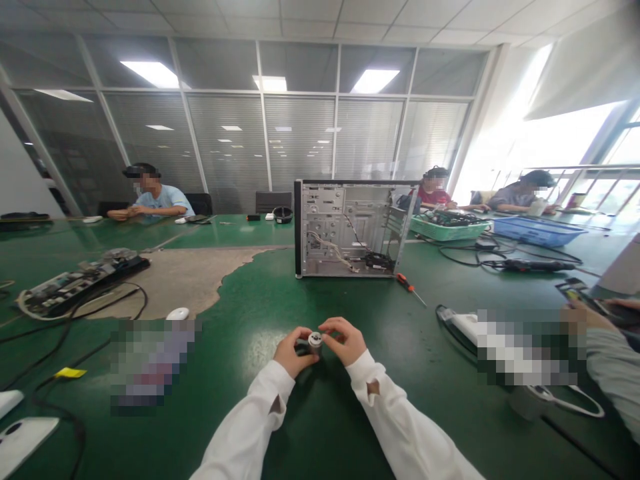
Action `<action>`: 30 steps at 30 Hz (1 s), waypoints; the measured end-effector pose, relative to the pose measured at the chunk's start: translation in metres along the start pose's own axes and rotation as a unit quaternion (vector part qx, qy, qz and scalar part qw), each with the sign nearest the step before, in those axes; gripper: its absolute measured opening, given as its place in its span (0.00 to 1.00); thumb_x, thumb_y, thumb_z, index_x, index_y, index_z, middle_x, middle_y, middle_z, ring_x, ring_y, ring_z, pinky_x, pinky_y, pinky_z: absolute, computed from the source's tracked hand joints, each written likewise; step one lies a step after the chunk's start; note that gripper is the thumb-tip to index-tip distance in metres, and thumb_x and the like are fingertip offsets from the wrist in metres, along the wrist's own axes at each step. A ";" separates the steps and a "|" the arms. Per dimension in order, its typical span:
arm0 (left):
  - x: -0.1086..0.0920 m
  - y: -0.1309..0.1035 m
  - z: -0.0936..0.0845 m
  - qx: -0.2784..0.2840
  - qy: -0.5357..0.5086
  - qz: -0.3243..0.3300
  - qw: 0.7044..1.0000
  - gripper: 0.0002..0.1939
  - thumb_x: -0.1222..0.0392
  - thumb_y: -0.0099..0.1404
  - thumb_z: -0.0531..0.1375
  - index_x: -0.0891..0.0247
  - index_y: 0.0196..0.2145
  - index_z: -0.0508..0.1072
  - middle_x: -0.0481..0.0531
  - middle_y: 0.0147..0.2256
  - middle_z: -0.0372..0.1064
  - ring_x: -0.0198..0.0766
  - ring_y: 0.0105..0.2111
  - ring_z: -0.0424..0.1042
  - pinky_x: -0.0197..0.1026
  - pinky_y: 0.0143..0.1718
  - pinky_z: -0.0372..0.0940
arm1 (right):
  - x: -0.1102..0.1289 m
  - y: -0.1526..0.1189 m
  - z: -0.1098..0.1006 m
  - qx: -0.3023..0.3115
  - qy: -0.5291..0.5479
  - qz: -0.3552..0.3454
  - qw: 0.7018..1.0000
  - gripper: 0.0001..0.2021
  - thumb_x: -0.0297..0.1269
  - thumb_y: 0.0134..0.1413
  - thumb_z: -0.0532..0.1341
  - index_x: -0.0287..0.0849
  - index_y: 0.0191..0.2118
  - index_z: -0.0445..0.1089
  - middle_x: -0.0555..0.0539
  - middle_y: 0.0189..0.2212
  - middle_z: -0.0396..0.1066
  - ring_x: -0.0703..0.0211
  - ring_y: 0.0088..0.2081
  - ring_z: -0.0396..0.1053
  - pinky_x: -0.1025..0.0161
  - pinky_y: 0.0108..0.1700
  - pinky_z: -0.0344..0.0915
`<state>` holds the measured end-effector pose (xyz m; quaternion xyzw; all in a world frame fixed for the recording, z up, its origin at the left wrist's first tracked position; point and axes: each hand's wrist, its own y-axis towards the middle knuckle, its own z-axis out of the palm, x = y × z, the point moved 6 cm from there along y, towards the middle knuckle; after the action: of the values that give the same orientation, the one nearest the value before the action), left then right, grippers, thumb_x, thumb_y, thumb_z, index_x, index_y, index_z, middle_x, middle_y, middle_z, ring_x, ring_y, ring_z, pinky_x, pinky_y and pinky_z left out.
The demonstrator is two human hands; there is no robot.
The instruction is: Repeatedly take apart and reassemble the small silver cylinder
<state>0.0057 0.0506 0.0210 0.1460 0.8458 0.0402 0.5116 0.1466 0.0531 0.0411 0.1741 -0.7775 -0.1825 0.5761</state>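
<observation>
My left hand (291,353) is closed around a small round container (315,341) with a pale rim, just above the green table. Small dark bits, too small to name, show in its top. The fingers of my right hand (345,340) are bent together at the container's right rim; whatever they pinch is too small to make out. Beyond my hands stands an open computer case (350,227), upright, its metal inside and loose cables facing me. A screwdriver (411,289) with a red and black handle lies by the case's lower right corner.
On the left lie a power strip (85,280) with cables and a white mouse (178,313). Green (450,231) and blue baskets (537,230) stand at the back right. A person's sleeve (610,367) reaches in at right. Several people sit across the table.
</observation>
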 end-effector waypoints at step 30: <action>-0.006 -0.004 0.000 -0.039 0.038 -0.004 0.998 0.20 0.68 0.40 0.62 0.62 0.34 0.66 0.50 0.33 0.67 0.40 0.36 0.65 0.40 0.36 0.58 | -0.003 0.009 -0.015 0.007 -0.111 -0.041 0.993 0.03 0.32 0.43 0.53 0.41 0.26 0.63 0.47 0.32 0.65 0.61 0.34 0.63 0.68 0.28 0.61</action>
<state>0.0073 0.0448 0.0254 0.1205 0.8631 0.0765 0.4844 0.1616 0.0611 0.0472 0.1886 -0.8299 -0.2188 0.4773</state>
